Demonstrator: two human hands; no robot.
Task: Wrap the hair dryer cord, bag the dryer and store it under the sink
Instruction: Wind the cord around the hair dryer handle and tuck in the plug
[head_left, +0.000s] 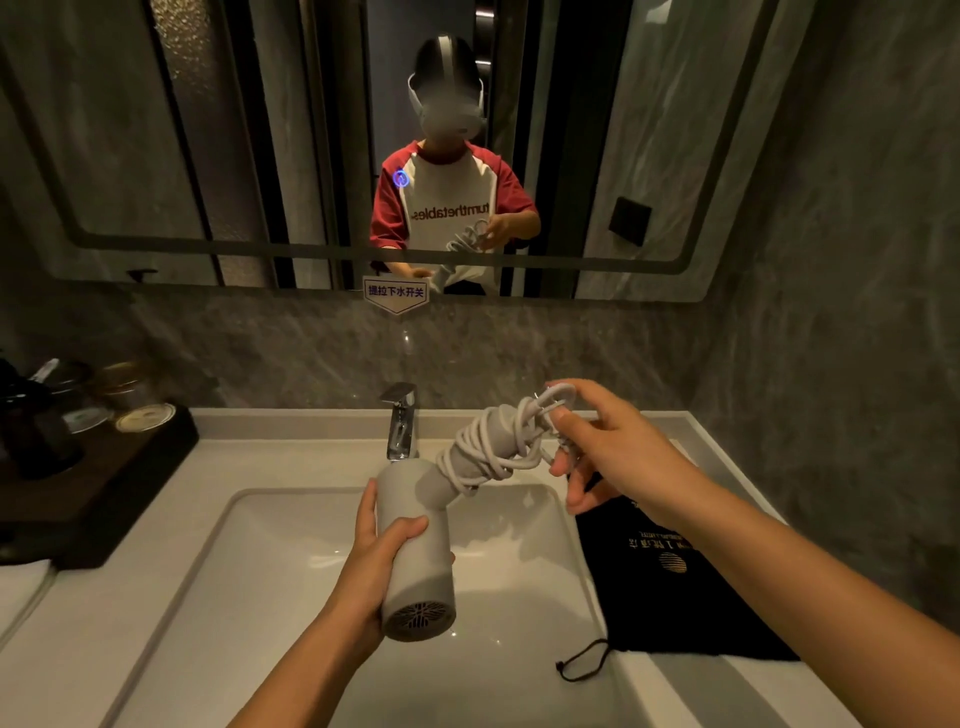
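Dryer: I hold the pale grey, barrel-shaped plastic hair dryer (415, 566) above the white rectangular sink basin (291, 525), so the cord hangs clear of the worktop.
Left hand: my left hand (382, 558) is clamped round the barrel, vent end toward me, handle angled up and away.
Cord: the white rubbery cord (498, 441) is coiled round the handle, above the basin's far edge.
Right hand: my right hand (605, 449) pinches the cord's last loop, other fingers spread, wrist raised.
Bag: the black drawstring fabric pouch (670, 582) lies flat just right of the basin, ready, I judge, for bagging.
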